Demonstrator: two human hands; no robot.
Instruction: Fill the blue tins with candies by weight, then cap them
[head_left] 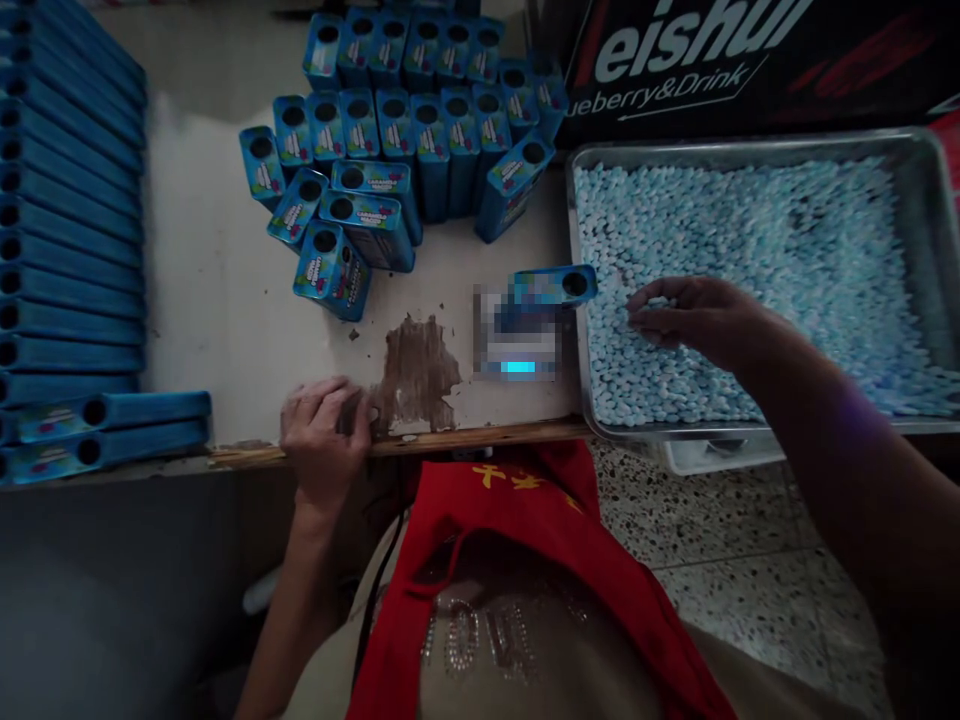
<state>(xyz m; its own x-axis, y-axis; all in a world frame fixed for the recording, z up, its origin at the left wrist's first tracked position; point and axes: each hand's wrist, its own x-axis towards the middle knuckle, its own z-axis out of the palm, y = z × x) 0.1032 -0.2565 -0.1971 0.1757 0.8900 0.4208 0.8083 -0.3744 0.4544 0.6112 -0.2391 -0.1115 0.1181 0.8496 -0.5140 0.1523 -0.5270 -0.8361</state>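
Observation:
My right hand (697,318) is over a metal tray (581,370) of small pale-blue candies (750,230). Its fingers are drawn together near the candies; what they hold, if anything, is hidden. Just left of the tray, a blue candy tin (551,286) with a dark round opening sits on a pixelated object (525,350) with a glowing cyan strip. My left hand (324,425) rests at the table's front edge, fingers curled. Something dark shows between thumb and fingers, too unclear to name.
Several upright blue tins (427,140) stand in rows at the back of the worn table (217,240). More tins (71,220) are lined up along the left side. A black printed box (690,80) stands behind the tray. A red apron (480,510) hangs below the edge.

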